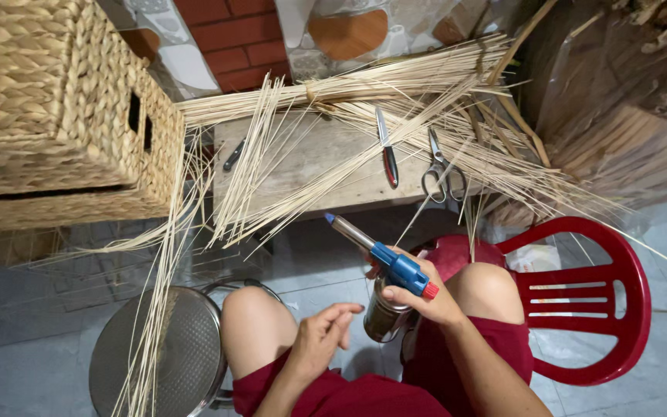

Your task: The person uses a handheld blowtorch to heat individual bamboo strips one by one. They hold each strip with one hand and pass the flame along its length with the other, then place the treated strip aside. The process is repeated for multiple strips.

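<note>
Blue-headed torch [386, 266] on its metal can sits clamped in the right hand [426, 297] over the lap, left hand [322, 332] loose and empty beside it; looks rigid, slick, top-heavy, so I'd grip the can.

Your blue torch head [397, 266] has a red knob and silver nozzle, on a bronze-coloured canister [384, 316]. Your shorts [364, 394] are dark red. Red plastic chair [588, 301], red-handled knife [387, 150], grey scissors [441, 170], pale straw-yellow reeds [333, 93], tan braided-weave basket [48, 108], perforated steel stool [171, 355].
</note>
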